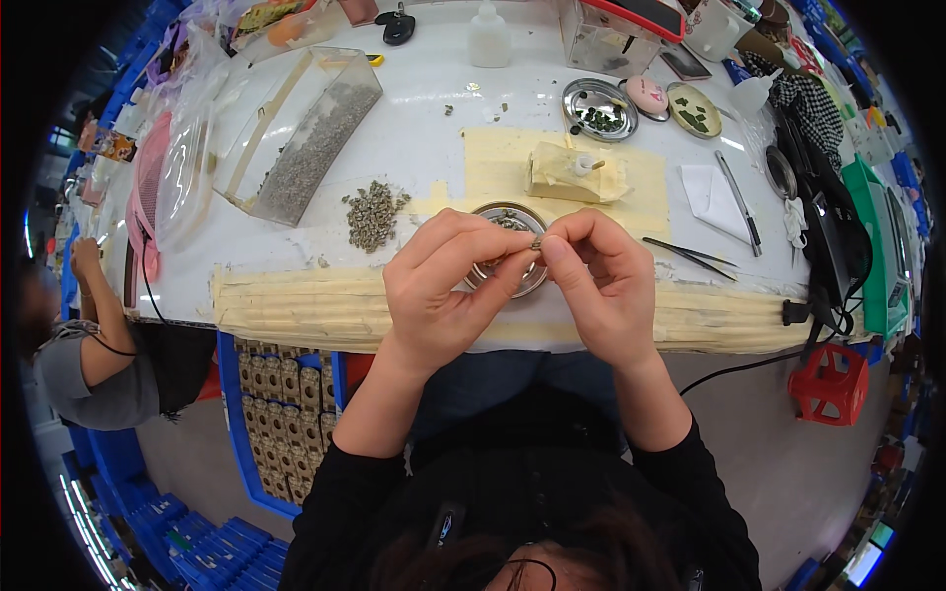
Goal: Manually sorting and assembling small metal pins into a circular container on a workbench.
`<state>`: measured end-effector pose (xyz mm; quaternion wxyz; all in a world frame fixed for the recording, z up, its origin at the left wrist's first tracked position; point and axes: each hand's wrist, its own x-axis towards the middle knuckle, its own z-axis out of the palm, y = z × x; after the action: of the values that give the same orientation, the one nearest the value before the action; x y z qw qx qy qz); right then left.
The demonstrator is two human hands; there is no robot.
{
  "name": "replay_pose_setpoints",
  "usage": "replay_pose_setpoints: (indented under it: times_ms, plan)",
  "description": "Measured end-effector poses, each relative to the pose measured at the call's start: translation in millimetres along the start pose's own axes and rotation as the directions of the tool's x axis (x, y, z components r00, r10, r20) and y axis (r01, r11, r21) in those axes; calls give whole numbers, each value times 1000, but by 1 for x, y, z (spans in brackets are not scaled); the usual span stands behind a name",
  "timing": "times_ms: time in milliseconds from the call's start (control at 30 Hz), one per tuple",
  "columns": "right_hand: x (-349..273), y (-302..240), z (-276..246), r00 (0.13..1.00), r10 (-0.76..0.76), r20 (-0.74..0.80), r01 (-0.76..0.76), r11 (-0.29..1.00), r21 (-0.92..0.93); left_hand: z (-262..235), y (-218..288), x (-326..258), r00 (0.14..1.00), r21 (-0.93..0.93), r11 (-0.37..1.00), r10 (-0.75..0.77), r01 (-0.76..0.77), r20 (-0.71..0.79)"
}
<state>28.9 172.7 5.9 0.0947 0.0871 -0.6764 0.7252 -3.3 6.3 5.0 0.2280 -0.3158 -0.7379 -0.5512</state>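
Note:
My left hand (448, 281) and my right hand (603, 281) meet at the fingertips over a round metal dish (533, 212). Pinched between both is a tiny grey-green piece (537, 242), too small to name its kind. Similar small pieces lie in the dish, which the fingers partly hide. To the left of my left hand sits a loose pile of small grey-green pieces (374, 216). Beyond my hands stands a tape-covered block (562, 173) with a small white nozzle-like part on top. A pair of dark tweezers (690, 256) lies right of my right hand.
A tilted clear box (330, 138) holds many grey pieces. Farther back are a white bottle (490, 37) and a metal dish of dark green pieces (599, 110). At right lie a white paper (711, 200) and a pen (739, 202). Another person's arm (99, 295) rests far left.

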Motion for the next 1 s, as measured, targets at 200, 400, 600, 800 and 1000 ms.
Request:
replay_pose_setpoints:
  times_ms: [200, 400, 600, 800, 1000]
  plan:
    - [-1, -1, 3, 997, -60, -55, 58, 998, -30, 2, -1, 0, 999, 44, 999, 0, 3, -53]
    - [1, -2, 4, 914, -405, 1, 376, 848, -372, 4, -2, -2, 996, 80, 997, 7, 1, -91]
    - [4, 0, 6, 818, -565, 107, 540, 692, -480, 4, -4, -3, 995, 67, 998, -10, 17, -98]
    - [2, 2, 8, 821, -567, 66, 503, 665, -552, 3, -4, -2, 993, 52, 999, -5, 11, -118]
    - [1, 5, 9, 752, -643, 145, 577, 537, -615, 1, -1, -1, 994, 26, 997, -67, 70, -86]
